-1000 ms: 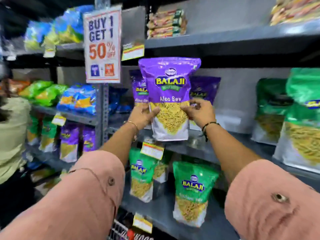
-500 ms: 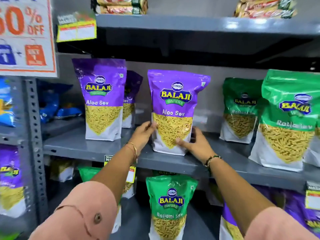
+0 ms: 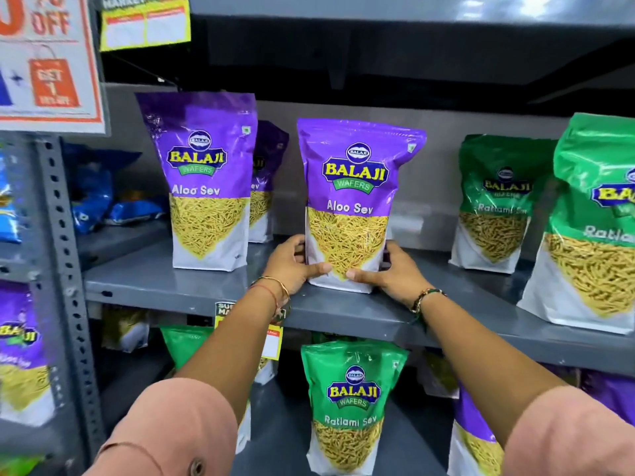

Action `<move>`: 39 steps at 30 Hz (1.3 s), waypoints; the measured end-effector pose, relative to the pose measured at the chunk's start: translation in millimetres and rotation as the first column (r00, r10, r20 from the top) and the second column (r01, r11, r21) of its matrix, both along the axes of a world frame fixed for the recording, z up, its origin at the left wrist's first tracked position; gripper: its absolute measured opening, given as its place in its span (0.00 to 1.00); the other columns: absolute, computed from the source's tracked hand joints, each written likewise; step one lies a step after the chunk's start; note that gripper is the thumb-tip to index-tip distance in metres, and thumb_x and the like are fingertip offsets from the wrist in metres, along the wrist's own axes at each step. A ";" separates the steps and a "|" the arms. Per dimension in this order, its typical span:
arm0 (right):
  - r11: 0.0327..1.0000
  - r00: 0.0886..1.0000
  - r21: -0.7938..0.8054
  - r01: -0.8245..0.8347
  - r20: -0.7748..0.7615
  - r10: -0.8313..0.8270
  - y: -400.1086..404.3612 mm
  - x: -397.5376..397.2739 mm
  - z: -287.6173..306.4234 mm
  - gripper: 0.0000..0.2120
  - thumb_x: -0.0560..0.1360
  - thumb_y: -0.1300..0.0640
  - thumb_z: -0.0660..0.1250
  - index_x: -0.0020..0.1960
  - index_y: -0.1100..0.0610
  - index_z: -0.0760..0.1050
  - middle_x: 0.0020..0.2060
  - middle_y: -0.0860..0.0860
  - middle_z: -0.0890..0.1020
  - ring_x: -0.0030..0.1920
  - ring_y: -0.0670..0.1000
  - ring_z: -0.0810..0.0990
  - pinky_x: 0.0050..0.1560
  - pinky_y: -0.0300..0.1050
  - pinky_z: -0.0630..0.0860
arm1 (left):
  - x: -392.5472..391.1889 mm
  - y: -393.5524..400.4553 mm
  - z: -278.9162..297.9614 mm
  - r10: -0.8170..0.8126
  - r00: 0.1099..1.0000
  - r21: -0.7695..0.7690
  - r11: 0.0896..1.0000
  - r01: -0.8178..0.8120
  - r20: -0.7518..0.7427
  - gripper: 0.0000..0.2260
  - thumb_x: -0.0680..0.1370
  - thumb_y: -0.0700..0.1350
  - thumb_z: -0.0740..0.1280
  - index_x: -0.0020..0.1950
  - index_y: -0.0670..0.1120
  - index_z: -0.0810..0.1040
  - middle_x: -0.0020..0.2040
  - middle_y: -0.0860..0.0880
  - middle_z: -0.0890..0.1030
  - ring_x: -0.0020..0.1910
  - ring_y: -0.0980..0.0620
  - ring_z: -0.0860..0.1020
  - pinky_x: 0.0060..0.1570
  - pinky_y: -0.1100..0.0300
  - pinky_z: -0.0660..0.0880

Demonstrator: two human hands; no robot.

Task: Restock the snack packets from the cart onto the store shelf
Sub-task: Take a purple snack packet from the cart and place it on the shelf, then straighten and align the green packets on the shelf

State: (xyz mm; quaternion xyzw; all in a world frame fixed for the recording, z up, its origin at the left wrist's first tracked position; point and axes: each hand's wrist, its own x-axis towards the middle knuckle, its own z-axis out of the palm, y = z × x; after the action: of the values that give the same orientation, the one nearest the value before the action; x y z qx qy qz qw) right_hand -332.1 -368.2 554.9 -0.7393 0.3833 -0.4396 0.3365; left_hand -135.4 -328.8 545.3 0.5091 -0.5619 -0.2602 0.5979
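Observation:
A purple Aloo Sev packet (image 3: 350, 187) stands upright on the grey middle shelf (image 3: 192, 286). My left hand (image 3: 292, 266) grips its lower left side and my right hand (image 3: 388, 273) grips its lower right side, both thumbs on its white front. A second purple Aloo Sev packet (image 3: 206, 180) stands to the left, with another purple packet (image 3: 266, 180) partly hidden behind it. The cart is out of view.
Green Ratlami Sev packets (image 3: 498, 201) stand on the same shelf to the right, the nearest one (image 3: 591, 228) at the frame edge. More green (image 3: 350, 403) and purple packets fill the shelf below. A sale sign (image 3: 48, 60) hangs top left on the perforated upright (image 3: 65, 255). Blue packets (image 3: 99, 197) lie left.
The packet has come down from mid-air onto the middle shelf, to the right of the other purple packet. Both hands slid to its base, and the view has moved closer.

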 end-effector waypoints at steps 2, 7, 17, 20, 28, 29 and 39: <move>1.000 1.000 0.003 0.013 -0.007 -0.013 -5.3 4.2 -0.5 0.33 0.60 0.56 0.80 0.61 0.56 0.69 0.53 0.47 0.79 0.53 0.50 0.79 0.51 0.39 0.75 | -1.2 -2.4 0.2 0.034 0.999 0.008 0.999 -0.034 0.013 0.29 0.66 0.36 0.76 0.64 0.39 0.71 0.60 0.42 0.77 0.57 0.46 0.76 0.58 0.57 0.72; 0.999 0.999 0.004 0.038 -0.033 -0.038 -19.3 9.3 -1.0 0.34 0.59 0.54 0.81 0.61 0.56 0.71 0.58 0.51 0.80 0.56 0.52 0.79 0.57 0.43 0.74 | -3.2 -10.3 0.8 0.080 0.996 0.016 0.997 -0.080 0.034 0.30 0.67 0.37 0.75 0.66 0.42 0.69 0.65 0.43 0.75 0.56 0.51 0.73 0.58 0.60 0.69; 0.999 0.997 0.014 0.041 -0.061 -0.040 -5.0 -6.6 2.9 0.51 0.59 0.43 0.79 0.74 0.51 0.56 0.71 0.54 0.69 0.71 0.53 0.69 0.72 0.52 0.66 | -5.5 -6.8 2.3 0.212 0.977 -0.055 0.976 -0.212 -0.003 0.47 0.59 0.52 0.80 0.72 0.46 0.61 0.69 0.48 0.71 0.67 0.49 0.70 0.71 0.48 0.66; 0.985 0.995 -0.137 0.103 0.006 -0.103 12.8 -40.8 8.0 0.40 0.67 0.49 0.75 0.73 0.49 0.59 0.71 0.54 0.69 0.70 0.50 0.68 0.72 0.50 0.65 | -40.8 9.5 18.1 0.442 0.893 -0.212 0.868 -0.449 -0.081 0.44 0.63 0.56 0.77 0.72 0.44 0.60 0.71 0.42 0.69 0.70 0.45 0.67 0.71 0.47 0.65; 0.630 0.904 -0.666 0.399 0.171 -0.391 51.3 -216.8 39.9 0.17 0.74 0.56 0.67 0.62 0.55 0.74 0.56 0.49 0.78 0.58 0.48 0.76 0.62 0.42 0.72 | -258.1 23.6 51.0 0.280 0.959 -0.470 0.851 -0.234 0.030 0.37 0.71 0.50 0.72 0.74 0.43 0.57 0.74 0.44 0.63 0.73 0.47 0.62 0.71 0.58 0.59; 0.571 0.864 -0.673 0.470 0.220 -0.452 51.8 -247.0 42.0 0.18 0.74 0.56 0.67 0.63 0.55 0.73 0.57 0.51 0.77 0.59 0.50 0.74 0.62 0.42 0.70 | -284.8 23.3 48.1 0.253 0.965 -0.444 0.874 -0.199 0.064 0.41 0.69 0.53 0.73 0.74 0.44 0.56 0.75 0.44 0.62 0.73 0.46 0.61 0.72 0.55 0.59; 0.557 0.587 -0.209 0.804 0.124 -0.800 -6.4 -414.0 17.9 0.64 0.56 0.42 0.79 0.77 0.58 0.41 0.74 0.63 0.56 0.74 0.63 0.55 0.73 0.59 0.56 | -418.1 -5.5 14.6 0.413 0.872 -0.167 0.910 -0.380 0.261 0.69 0.46 0.66 0.77 0.75 0.49 0.40 0.73 0.38 0.61 0.70 0.38 0.65 0.63 0.42 0.69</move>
State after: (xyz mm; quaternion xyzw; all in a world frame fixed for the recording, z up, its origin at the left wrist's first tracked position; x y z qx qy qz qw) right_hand -746.1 -374.6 572.8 -0.5160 0.6179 -0.5932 0.0099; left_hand -553.5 -334.3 559.8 0.6123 -0.5406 -0.0226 0.5765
